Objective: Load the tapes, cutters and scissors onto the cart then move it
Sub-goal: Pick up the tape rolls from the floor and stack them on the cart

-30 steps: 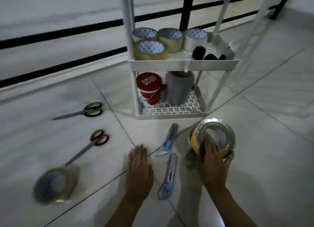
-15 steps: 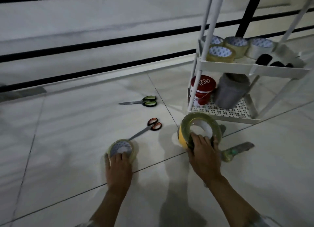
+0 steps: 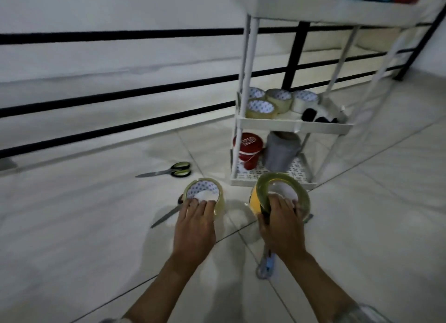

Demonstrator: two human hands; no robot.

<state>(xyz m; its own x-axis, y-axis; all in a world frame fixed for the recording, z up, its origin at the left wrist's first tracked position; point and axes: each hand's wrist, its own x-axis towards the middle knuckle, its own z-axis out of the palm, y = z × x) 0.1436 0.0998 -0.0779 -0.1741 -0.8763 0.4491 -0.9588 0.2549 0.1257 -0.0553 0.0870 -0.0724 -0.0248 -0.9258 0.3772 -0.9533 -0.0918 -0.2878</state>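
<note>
**On the floor by the cart: loading partly done**

Four tape rolls (image 3: 277,100) sit on the cart (image 3: 294,125) middle shelf. Left hand (image 3: 194,228) grips a clear roll (image 3: 205,192), right hand (image 3: 282,223) a stacked bundle (image 3: 281,192); two scissors (image 3: 169,171) and a cutter (image 3: 266,266) remain down; cart unmoved

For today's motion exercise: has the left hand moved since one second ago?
Yes. The left hand left the bare floor and now grips a clear tape roll, in front of the green-handled scissors.

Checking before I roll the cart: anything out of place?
Yes. Green-handled scissors, a second pair and a blue cutter lie on the floor, not on the cart.
</note>
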